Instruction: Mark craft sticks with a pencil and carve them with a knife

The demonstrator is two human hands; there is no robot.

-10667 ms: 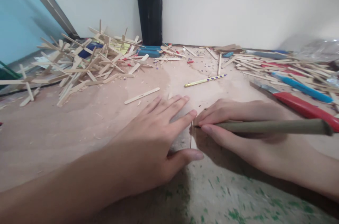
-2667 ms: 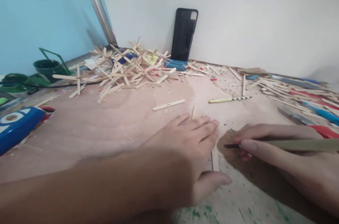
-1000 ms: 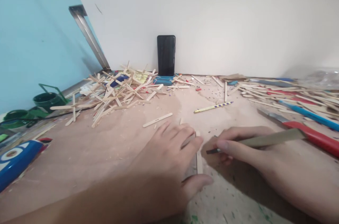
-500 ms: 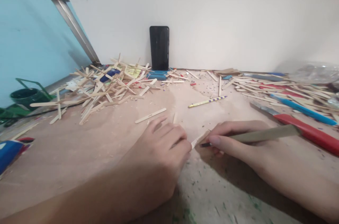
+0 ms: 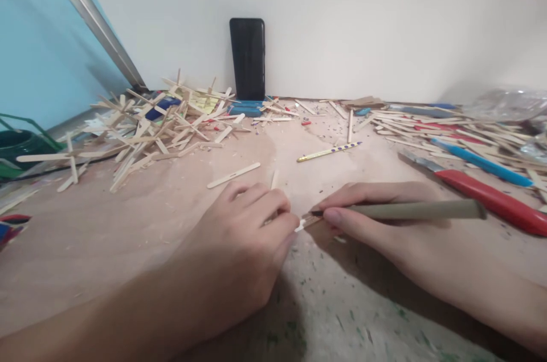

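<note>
1. the stick [image 5: 309, 222] is between the two hands, at the tip of the left forefinger and just short of the right fingertips.
2. only a short length shows: pale, nearly white at the left hand's end, tan and roughened toward the right hand.
3. the left hand [image 5: 245, 239] has its fingers curled; its thumb is mostly hidden, so i cannot tell whether it pinches the stick.
4. the right hand [image 5: 384, 239] pinches the tool [image 5: 421, 210] like a pen, thumb against fingers; its dark tip is at the stick, and its olive handle runs back across the hand.
5. just beyond the left hand's fingers are a loose stick [image 5: 233, 175], pale with a dark slit, and a smaller sliver [image 5: 274, 179].
6. farther ahead, between the hands, lies the pencil [image 5: 329, 152], yellow with dark spots.
7. beyond the right hand lies the red cutter [image 5: 491, 196], blade pointing left.
</note>
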